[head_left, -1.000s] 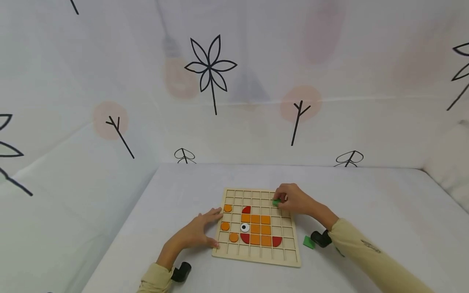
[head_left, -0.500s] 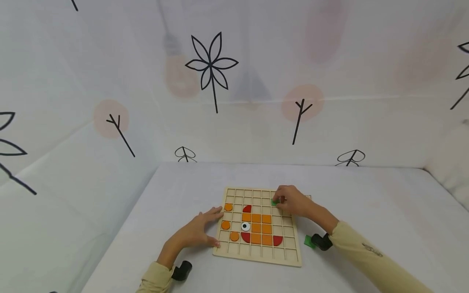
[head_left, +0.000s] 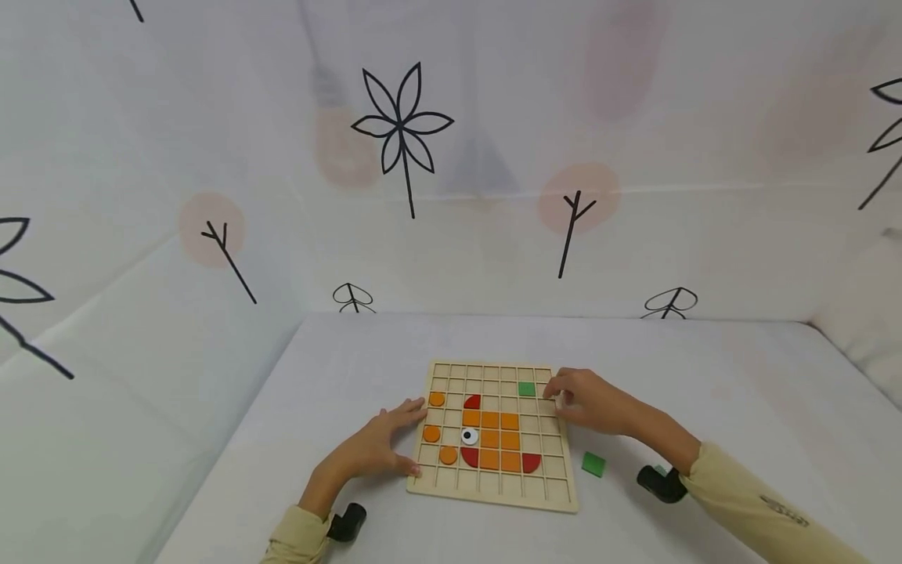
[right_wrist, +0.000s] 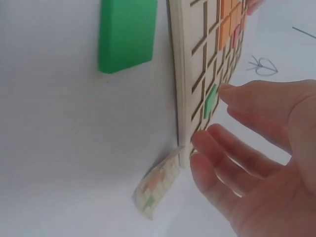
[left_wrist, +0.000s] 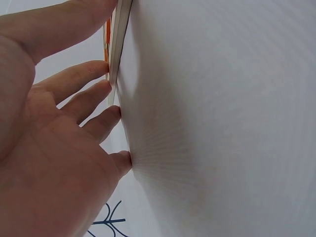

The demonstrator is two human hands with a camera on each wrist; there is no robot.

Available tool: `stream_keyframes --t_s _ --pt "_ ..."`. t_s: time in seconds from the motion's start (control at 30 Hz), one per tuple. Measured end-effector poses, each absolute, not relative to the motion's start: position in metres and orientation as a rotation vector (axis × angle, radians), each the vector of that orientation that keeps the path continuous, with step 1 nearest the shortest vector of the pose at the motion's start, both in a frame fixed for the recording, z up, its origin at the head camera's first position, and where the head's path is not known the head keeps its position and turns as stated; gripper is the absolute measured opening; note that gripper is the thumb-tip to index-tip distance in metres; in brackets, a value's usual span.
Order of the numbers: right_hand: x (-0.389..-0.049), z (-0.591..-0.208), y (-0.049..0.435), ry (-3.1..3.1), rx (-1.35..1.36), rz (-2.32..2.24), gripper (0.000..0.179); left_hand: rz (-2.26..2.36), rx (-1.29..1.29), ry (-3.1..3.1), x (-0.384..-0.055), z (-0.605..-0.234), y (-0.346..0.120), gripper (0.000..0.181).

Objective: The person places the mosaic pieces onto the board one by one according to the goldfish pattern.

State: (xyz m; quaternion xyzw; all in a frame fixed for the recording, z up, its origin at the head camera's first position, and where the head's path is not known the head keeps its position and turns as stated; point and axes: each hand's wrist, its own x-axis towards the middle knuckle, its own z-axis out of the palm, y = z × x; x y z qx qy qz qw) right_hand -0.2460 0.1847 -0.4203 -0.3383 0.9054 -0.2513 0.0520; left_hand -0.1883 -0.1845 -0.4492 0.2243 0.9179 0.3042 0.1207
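A wooden grid board lies on the table with orange squares, red quarter-round pieces, a white eye piece and orange discs in its cells. My left hand rests against the board's left edge, thumb and fingers spread. A green square tile sits in a cell near the upper right. Just right of it, my right hand hovers at the board's edge with relaxed fingers and holds nothing. In the right wrist view, this hand is beside the placed green tile.
A loose green tile lies right of the board. Another green piece is mostly hidden behind the right wrist camera. In the right wrist view a small printed card touches the board's far corner. Patterned white cloth stands behind.
My right hand has let go of the green tile, which now lies flat in its cell, and has drawn back to the right. The left hand stays at the board's edge.
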Motion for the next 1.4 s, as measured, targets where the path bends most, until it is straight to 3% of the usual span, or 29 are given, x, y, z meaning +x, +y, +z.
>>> stream_keyframes --t_s 0.2,0.53,0.8,1.13,1.4 --pt "-0.229 -0.417 0.199 2.743 -1.063 -0.723 0.020 0.893 0.651 2.677 -0.188 -0.447 -0.185 0.084" --pt "-0.203 -0.422 0.213 2.730 -0.893 -0.736 0.021 0.885 0.645 2.685 -0.187 -0.446 -0.186 0.084" --pt "-0.187 -0.431 0.224 2.718 -0.958 -0.742 0.022 0.885 0.654 2.689 -0.186 -0.445 -0.186 0.084" --pt "-0.179 -0.438 0.221 2.674 -0.962 -0.863 0.015 0.881 0.652 2.692 -0.187 -0.448 -0.187 0.084" --pt "-0.183 -0.445 0.219 2.696 -0.994 -0.894 0.023 0.884 0.646 2.687 -0.188 -0.449 -0.185 0.085"
